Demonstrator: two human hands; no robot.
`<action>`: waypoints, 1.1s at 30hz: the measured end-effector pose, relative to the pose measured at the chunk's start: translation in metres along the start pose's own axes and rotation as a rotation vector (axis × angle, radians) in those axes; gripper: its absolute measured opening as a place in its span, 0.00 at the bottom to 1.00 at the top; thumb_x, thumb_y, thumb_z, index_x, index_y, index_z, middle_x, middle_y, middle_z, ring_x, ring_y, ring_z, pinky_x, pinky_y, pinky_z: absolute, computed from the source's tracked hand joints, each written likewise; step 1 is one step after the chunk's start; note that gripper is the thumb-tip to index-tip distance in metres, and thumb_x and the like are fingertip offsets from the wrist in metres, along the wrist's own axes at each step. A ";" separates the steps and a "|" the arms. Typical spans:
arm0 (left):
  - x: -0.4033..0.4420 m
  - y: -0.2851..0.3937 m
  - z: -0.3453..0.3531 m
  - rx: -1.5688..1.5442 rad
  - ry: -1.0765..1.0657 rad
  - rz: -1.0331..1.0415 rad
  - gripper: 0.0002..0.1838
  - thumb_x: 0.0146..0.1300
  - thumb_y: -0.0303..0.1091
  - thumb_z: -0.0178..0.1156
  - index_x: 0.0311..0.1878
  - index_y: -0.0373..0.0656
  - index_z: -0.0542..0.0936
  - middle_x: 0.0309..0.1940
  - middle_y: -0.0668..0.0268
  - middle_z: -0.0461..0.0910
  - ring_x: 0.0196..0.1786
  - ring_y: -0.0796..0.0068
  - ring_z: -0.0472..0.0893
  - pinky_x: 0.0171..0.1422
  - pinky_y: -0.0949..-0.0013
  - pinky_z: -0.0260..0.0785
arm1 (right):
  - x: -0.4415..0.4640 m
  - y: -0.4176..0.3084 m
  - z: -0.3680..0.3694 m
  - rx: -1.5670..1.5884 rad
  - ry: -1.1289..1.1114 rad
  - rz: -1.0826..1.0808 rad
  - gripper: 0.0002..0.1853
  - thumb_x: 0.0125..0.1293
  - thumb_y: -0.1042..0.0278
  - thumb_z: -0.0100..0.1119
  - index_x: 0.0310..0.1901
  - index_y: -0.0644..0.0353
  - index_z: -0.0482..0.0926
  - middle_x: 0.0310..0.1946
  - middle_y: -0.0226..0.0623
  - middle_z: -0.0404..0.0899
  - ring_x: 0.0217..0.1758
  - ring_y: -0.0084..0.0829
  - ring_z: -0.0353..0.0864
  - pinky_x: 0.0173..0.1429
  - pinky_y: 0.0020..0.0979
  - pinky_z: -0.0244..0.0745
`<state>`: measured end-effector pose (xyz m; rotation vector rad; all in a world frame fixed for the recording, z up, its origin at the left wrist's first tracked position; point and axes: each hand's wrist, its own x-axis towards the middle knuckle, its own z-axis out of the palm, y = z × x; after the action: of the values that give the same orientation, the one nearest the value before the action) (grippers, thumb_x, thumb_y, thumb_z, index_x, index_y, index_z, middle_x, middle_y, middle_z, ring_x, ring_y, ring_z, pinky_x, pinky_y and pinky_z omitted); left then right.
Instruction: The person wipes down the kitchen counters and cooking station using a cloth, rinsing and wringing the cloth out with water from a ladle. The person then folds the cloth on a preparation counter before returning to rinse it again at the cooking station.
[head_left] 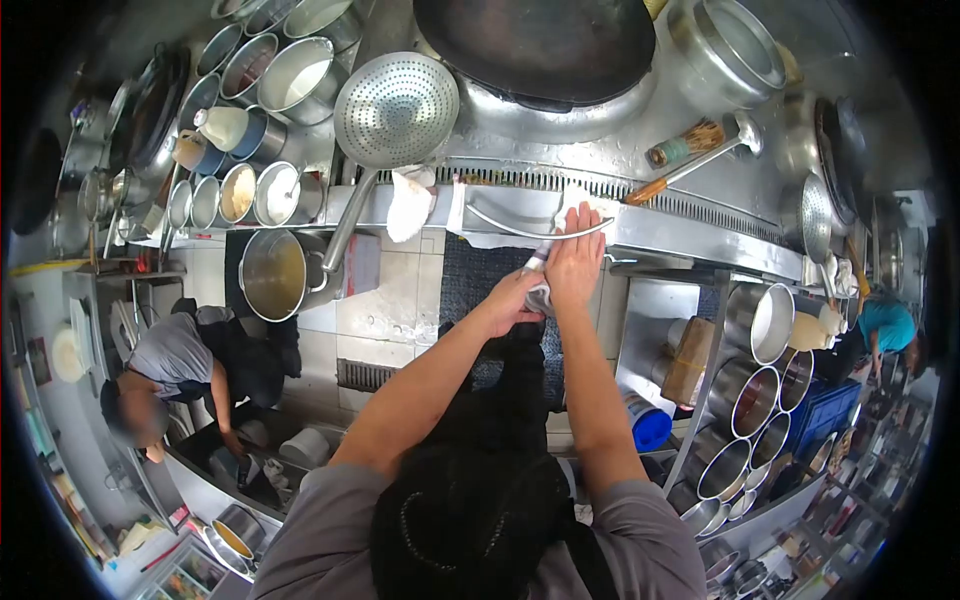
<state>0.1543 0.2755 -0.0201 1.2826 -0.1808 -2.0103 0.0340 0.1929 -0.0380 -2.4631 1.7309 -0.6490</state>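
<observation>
My left hand (512, 304) is closed around a greyish-white cloth (540, 293) in front of the steel counter edge. Just beside it, my right hand (577, 258) reaches forward with its fingers stretched out, resting at the counter's front rim by a curved metal bar (510, 228). Under or behind those fingertips lies a white cloth (574, 198); whether they press on it I cannot tell. Another white cloth (408, 205) hangs over the rim to the left, near the handle of a large perforated strainer (397, 108).
A big dark wok (535, 45) sits ahead on the range. A ladle (700, 160) and a bamboo brush (686, 143) lie to its right. Metal pots (273, 275) and seasoning containers (277, 193) stand left. One person (185, 360) bends at left; another (888, 328) is far right.
</observation>
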 end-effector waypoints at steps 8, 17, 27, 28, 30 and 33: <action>-0.017 -0.003 0.055 0.129 -0.272 -0.042 0.25 0.76 0.51 0.61 0.70 0.53 0.75 0.60 0.68 0.82 0.59 0.72 0.82 0.60 0.58 0.78 | -0.030 0.050 -0.068 0.503 0.045 0.610 0.16 0.83 0.66 0.50 0.58 0.69 0.82 0.55 0.58 0.84 0.59 0.55 0.84 0.63 0.47 0.77; 0.021 0.015 0.103 -0.183 -0.311 0.077 0.23 0.81 0.49 0.57 0.70 0.48 0.70 0.59 0.62 0.83 0.57 0.62 0.85 0.64 0.55 0.77 | 0.115 0.110 -0.084 0.917 -0.860 0.184 0.18 0.83 0.60 0.53 0.63 0.62 0.83 0.51 0.33 0.87 0.51 0.25 0.80 0.60 0.29 0.76; 0.035 -0.019 0.131 0.006 -0.282 -0.045 0.18 0.80 0.49 0.59 0.65 0.52 0.77 0.56 0.70 0.84 0.56 0.74 0.84 0.58 0.60 0.78 | 0.058 0.119 -0.124 0.814 -0.640 0.591 0.19 0.85 0.56 0.51 0.52 0.67 0.82 0.36 0.32 0.82 0.39 0.22 0.75 0.46 0.29 0.74; 0.029 -0.020 0.134 0.007 -0.283 -0.048 0.18 0.80 0.49 0.59 0.65 0.52 0.77 0.56 0.70 0.84 0.56 0.74 0.84 0.58 0.60 0.78 | 0.045 0.122 -0.128 0.814 -0.640 0.593 0.19 0.85 0.56 0.51 0.52 0.67 0.82 0.36 0.32 0.82 0.39 0.22 0.75 0.46 0.29 0.74; 0.017 -0.017 0.140 -0.026 -0.351 -0.052 0.20 0.80 0.48 0.59 0.68 0.52 0.76 0.57 0.71 0.83 0.57 0.75 0.83 0.59 0.60 0.79 | 0.027 0.125 -0.132 0.857 -0.250 0.658 0.19 0.84 0.57 0.51 0.52 0.67 0.82 0.34 0.34 0.82 0.38 0.24 0.78 0.46 0.30 0.76; 0.008 -0.011 0.118 -0.070 -0.280 -0.003 0.21 0.78 0.46 0.60 0.69 0.52 0.75 0.59 0.71 0.82 0.58 0.74 0.83 0.61 0.59 0.79 | 0.012 0.097 -0.106 0.787 0.036 0.558 0.20 0.84 0.57 0.51 0.56 0.68 0.82 0.49 0.45 0.79 0.53 0.38 0.80 0.62 0.36 0.74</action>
<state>0.0487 0.2484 0.0265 0.9554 -0.2370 -2.1734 -0.0875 0.1663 0.0343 -1.3861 1.6191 -1.0343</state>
